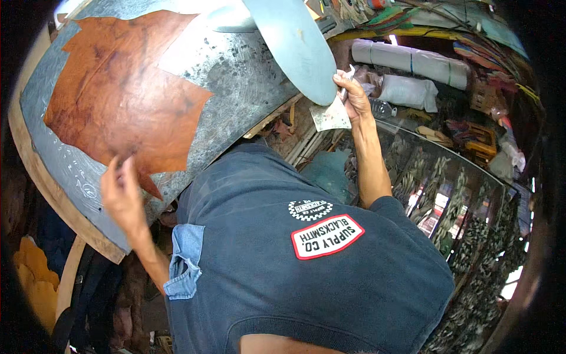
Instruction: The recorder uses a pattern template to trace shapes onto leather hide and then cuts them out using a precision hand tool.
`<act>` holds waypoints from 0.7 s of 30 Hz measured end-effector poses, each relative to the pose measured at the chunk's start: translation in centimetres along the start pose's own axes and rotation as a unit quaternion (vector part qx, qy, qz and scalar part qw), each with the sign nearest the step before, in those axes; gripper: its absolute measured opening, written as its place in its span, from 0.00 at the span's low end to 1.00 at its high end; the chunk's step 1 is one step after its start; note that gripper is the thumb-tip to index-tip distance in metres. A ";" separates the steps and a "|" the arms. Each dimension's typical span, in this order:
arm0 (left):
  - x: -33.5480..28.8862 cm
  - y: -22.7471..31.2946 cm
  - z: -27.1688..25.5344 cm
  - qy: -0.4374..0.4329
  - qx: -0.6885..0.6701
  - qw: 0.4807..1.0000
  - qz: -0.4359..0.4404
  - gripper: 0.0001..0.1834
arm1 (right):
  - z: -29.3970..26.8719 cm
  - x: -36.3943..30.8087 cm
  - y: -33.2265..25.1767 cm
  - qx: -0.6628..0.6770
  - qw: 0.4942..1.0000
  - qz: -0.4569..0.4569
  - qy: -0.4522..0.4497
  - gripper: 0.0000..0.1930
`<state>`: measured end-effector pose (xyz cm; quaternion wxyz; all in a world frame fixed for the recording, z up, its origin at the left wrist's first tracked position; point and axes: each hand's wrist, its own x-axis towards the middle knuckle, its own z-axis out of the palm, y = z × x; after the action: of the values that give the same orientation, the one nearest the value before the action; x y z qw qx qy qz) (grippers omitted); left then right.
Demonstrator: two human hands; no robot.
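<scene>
My left hand (122, 192), blurred, is over the near edge of a reddish-brown piece of leather (127, 88). Its fingers are loosely bent and apart, with nothing visible in them. The leather lies on a grey, speckled worktop (236, 76) and has an irregular, cut outline. Off the worktop's right side, my right hand (354, 97) is closed on a small pale scrap (331, 116) with stained patches. Its fingertips meet the rounded end of a long, smooth blue-grey panel (298, 47); whether they also grip that panel I cannot tell.
Chalk-like marks (82, 183) cover the worktop's left part, beside its wooden edge (65, 218). White wrapped rolls (413, 62) lie at the far right. A glass-topped case (436, 183) with many small items stands at my right. Yellow-orange material (35, 277) hangs at lower left.
</scene>
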<state>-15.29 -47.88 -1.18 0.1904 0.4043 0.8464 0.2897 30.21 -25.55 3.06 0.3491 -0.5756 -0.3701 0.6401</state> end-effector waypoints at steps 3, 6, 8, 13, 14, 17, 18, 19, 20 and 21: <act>0.1 7.8 4.9 -0.299 -0.290 0.909 0.003 0.20 | 4.1 -0.9 -0.4 0.012 0.994 -0.054 0.092 0.17; 0.3 13.3 12.0 -0.615 -0.476 0.618 -0.119 0.33 | 7.5 -1.4 -0.8 0.137 0.987 -0.037 -0.071 0.17; -1.2 15.4 14.7 -0.588 -0.590 0.541 -0.118 0.26 | 10.7 -1.7 -1.0 0.143 0.983 -0.046 -0.105 0.17; 0.6 13.0 12.0 -0.444 -0.625 0.638 -0.077 0.13 | 11.4 -0.6 -1.5 0.076 0.994 -0.069 0.035 0.15; 0.7 10.2 11.9 -0.410 -0.603 0.684 -0.027 0.14 | 10.7 -0.4 -2.2 0.071 0.995 -0.075 0.019 0.13; 0.6 1.8 6.9 -0.329 -0.593 0.727 -0.109 0.19 | 8.3 3.4 -1.7 0.053 0.989 -0.075 -0.114 0.09; -0.5 -1.4 5.8 -0.246 -0.609 0.736 -0.165 0.18 | 7.9 4.4 -1.0 0.060 0.989 -0.062 -0.121 0.09; -1.0 -3.6 2.5 -0.184 -0.573 0.773 -0.202 0.17 | 7.2 5.3 -0.2 0.067 0.989 -0.049 -0.123 0.08; -2.3 -6.2 0.6 -0.065 -0.534 0.809 -0.236 0.17 | 7.0 6.2 0.6 0.072 0.987 -0.035 -0.140 0.09; -3.1 -8.1 -1.9 0.001 -0.484 0.829 -0.280 0.17 | 6.7 6.8 1.4 0.078 0.985 -0.024 -0.151 0.09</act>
<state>-19.10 -55.09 -4.65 0.4341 0.0061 0.6746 0.5971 22.85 -20.78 -1.01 0.3486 -0.4342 -0.3811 0.7381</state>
